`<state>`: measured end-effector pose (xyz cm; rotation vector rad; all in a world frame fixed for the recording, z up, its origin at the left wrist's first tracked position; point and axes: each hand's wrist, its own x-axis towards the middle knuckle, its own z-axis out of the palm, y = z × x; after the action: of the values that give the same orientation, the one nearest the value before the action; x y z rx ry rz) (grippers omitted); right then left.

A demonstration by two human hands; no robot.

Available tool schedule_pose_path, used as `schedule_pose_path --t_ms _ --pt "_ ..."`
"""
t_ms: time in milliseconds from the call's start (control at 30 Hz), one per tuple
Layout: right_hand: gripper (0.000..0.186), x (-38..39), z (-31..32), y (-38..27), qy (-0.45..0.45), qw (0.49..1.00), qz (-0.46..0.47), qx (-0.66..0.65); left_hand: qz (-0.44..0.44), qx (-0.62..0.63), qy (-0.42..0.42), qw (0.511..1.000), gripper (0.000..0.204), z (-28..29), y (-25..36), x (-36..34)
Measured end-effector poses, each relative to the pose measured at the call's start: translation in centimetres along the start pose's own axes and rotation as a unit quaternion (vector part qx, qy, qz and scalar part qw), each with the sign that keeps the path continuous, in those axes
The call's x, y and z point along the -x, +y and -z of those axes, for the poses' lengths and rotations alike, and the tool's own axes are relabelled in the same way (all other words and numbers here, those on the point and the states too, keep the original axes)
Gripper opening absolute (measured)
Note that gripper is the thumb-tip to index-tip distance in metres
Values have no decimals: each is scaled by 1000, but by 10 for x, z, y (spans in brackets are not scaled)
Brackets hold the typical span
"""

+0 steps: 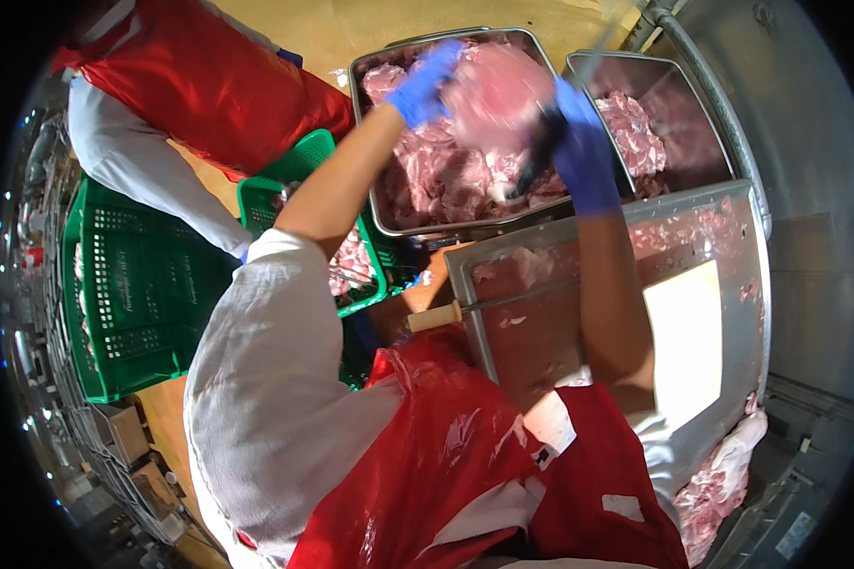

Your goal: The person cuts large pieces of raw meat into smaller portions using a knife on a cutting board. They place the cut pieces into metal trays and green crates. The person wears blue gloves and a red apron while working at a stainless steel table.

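Observation:
Over a steel tub of raw meat, my blue-gloved left hand grips the left edge of a large pink piece of meat. That piece is smeared by motion. On its right side, my blue-gloved right hand is closed around the black handle of a knife. A blurred grey blade rises above that hand. Below the tub, a sharpening steel with a pale handle lies across the edge of the metal work table.
A second steel tub with meat stands at the right, beside a metal rail. Green crates fill the left, near a co-worker in a red apron. A white board lies on the table; more meat hangs at the lower right.

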<state>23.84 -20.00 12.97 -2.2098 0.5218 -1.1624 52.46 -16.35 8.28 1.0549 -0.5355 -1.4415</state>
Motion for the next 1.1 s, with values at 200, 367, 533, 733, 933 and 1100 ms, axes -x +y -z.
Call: schedule_pose_path --t_ms 200,367,533,733,933,1100 --pt "33 33 -18 -2 -24 997 -58 -53 -245 -148 343 894 22 127 -24 81" --pt "34 269 39 -99 50 736 -524 -426 -220 -375 201 878 12 96 -167 105" --pt "38 485 137 -207 308 616 -602 -403 -207 -425 -180 863 14 -146 -191 121" --pt "39 590 195 -383 608 641 -455 -112 -147 -424 -550 704 17 -362 -287 238" --pt "35 780 148 -506 765 432 -468 96 -233 -372 -774 457 54 -445 -478 404" --pt "36 862 149 -507 755 393 -512 119 -218 -524 -676 470 114 -483 -567 476"
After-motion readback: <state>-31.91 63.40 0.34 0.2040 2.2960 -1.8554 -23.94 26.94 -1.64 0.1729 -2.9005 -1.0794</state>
